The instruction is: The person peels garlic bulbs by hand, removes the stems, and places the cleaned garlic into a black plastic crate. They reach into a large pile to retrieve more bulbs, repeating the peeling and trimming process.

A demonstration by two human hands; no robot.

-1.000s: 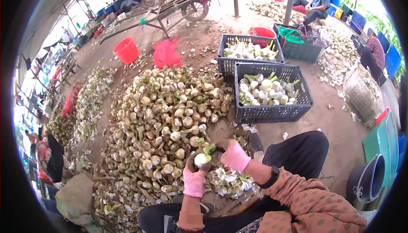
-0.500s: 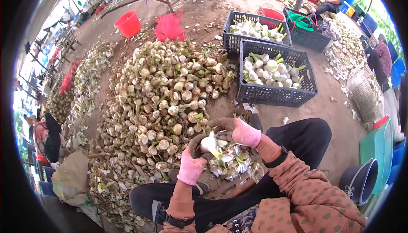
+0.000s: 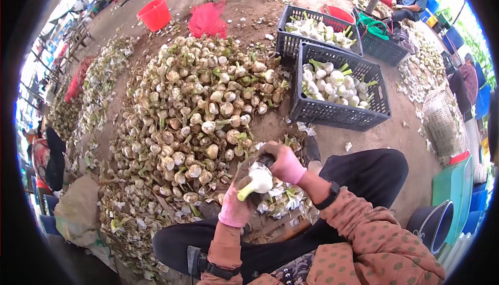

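A peeled white garlic bulb (image 3: 261, 179) with a short green stem is held between my hands, its stem pointing down and left. My left hand (image 3: 238, 202), in a pink glove with dirt-darkened fingers, wraps round the bulb from the left. My right hand (image 3: 285, 162), gloved the same way, has its fingers curled against the bulb's upper side; its fingertips are partly hidden. Below the hands lies a heap of garlic skins (image 3: 283, 202). A large pile of unpeeled garlic bulbs (image 3: 192, 113) spreads out in front of and to the left of my hands.
Two black crates (image 3: 340, 116) hold trimmed white bulbs. Beyond the pile are a red bucket (image 3: 154, 15) and a red mesh bag (image 3: 207, 20). A dark bucket (image 3: 430, 221) and a green tub (image 3: 453, 183) stand at right. Another person (image 3: 412, 0) sits at the far right.
The bulb has turned, its stem swinging from lower right to lower left. My right hand has moved left and closed in over the bulb. The view has tilted slightly downward.
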